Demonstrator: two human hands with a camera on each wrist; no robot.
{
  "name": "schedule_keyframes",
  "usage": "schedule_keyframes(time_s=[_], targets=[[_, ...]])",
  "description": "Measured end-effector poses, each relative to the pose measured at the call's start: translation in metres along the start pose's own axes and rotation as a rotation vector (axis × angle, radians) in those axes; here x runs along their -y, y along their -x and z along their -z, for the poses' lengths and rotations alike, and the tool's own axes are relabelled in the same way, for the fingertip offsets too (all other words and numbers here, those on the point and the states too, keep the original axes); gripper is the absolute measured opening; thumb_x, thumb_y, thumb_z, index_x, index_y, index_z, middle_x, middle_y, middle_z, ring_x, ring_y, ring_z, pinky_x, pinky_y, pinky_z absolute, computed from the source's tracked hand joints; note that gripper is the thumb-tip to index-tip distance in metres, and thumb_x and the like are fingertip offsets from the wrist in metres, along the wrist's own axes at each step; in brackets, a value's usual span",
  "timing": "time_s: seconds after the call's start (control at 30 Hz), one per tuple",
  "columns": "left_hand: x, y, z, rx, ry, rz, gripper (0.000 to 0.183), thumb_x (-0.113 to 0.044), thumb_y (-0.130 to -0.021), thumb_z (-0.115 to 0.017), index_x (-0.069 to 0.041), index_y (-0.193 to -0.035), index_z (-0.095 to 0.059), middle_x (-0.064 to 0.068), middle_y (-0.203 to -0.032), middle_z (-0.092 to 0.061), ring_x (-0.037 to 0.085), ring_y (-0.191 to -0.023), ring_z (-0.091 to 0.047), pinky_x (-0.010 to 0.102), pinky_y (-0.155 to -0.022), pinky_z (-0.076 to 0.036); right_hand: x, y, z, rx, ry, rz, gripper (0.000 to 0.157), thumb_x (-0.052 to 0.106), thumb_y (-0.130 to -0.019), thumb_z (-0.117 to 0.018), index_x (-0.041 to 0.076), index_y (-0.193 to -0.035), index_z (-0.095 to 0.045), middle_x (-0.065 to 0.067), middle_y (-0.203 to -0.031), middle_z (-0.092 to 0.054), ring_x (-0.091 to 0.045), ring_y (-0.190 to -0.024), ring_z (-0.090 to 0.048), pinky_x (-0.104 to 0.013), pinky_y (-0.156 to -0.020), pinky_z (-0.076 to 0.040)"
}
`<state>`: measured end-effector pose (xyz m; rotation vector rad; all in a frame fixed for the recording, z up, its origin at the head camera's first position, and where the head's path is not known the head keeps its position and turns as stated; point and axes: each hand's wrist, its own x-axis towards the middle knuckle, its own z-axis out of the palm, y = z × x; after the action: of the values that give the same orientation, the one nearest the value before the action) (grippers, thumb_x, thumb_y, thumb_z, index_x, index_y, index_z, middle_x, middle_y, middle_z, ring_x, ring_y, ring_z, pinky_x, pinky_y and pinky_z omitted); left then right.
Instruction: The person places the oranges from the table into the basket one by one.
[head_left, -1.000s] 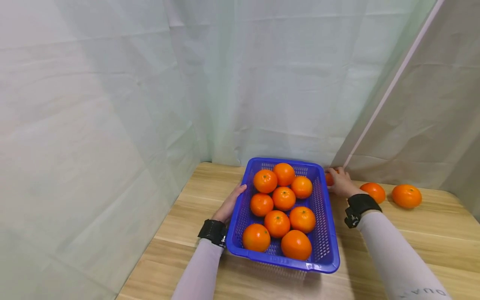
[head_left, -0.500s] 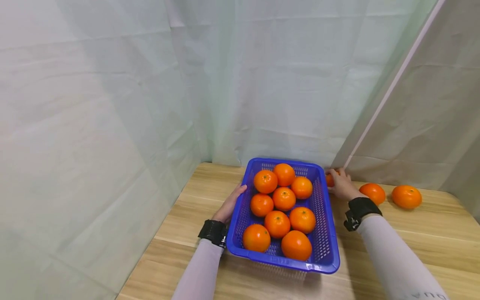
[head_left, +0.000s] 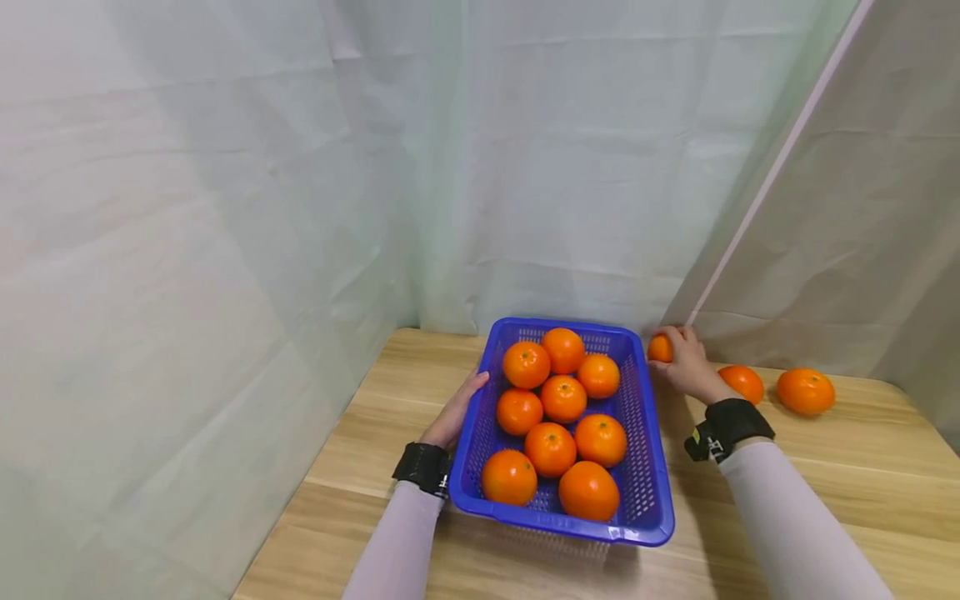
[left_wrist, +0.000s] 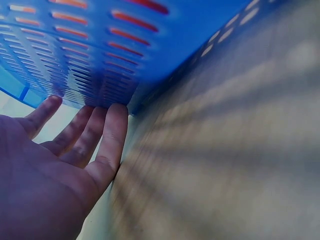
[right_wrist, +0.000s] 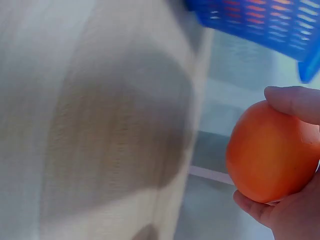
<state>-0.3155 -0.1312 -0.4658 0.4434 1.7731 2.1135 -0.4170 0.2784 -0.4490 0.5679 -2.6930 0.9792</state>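
Note:
A blue perforated plastic basket (head_left: pixel 654 467) stands on the wooden table, with several oranges (head_left: pixel 564 398) spread over its bottom. My left hand (head_left: pixel 452 417) rests against the basket's left side, its thumb up at the rim. In the left wrist view the fingers (left_wrist: pixel 114 132) reach out straight, tips touching the slotted wall. Beyond the basket's far right corner, my right hand (head_left: pixel 688 367) grips one orange (head_left: pixel 660 348) between thumb and fingers. The right wrist view shows this orange (right_wrist: pixel 272 152) raised off the tabletop, with the basket's corner close by.
Two more oranges lie on the table right of my right hand, one (head_left: pixel 742 383) partly behind the wrist and one (head_left: pixel 806 392) farther right. A pale curtain (head_left: pixel 570 167) hangs along the table's back and left edges. Wood tabletop (head_left: pixel 810 467) extends to the right.
My right hand has lifted its orange slightly beside the basket's far right corner, so more of the fruit shows. The left hand and basket keep their places; the head view has shifted a little.

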Motion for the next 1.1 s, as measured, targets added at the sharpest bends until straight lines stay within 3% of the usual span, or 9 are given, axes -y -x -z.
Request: schedule_keyframes(time_s=[0.3, 0.7, 1.1], targets=[[0.001, 0.001, 0.002, 0.001, 0.002, 0.004, 0.054, -0.045, -0.104, -0.026, -0.032, -0.154, -0.008, 0.014, -0.158, -0.017, 0.037, -0.137, -0.029, 0.058, -0.104, -0.035, 0.017, 0.001, 0.017, -0.004, -0.117, -0.038, 0.056, 0.009, -0.085, -0.07, -0.002, -0.132, -0.042, -0.033, -0.124, -0.031, -0.051, -0.106, -0.039, -0.065, -0.084, -0.044], [0.003, -0.001, 0.003, -0.011, 0.038, 0.01, 0.053, -0.049, -0.102, -0.032, -0.038, -0.151, -0.014, 0.011, -0.155, -0.023, 0.035, -0.135, -0.033, 0.057, -0.103, -0.037, 0.046, -0.001, 0.041, -0.034, -0.053, 0.082, 0.052, 0.008, -0.079, -0.075, -0.003, -0.124, -0.05, -0.031, -0.119, -0.039, -0.045, -0.097, -0.045, -0.057, -0.077, -0.047], [0.0, -0.002, 0.001, -0.008, 0.02, 0.024, 0.055, -0.047, -0.104, -0.027, -0.032, -0.153, -0.008, 0.014, -0.156, -0.019, 0.036, -0.136, -0.031, 0.057, -0.103, -0.037, 0.072, -0.005, 0.06, 0.096, 0.009, 0.122, 0.049, 0.007, -0.079, -0.073, 0.001, -0.123, -0.052, -0.025, -0.114, -0.041, -0.038, -0.092, -0.048, -0.051, -0.077, -0.05]])
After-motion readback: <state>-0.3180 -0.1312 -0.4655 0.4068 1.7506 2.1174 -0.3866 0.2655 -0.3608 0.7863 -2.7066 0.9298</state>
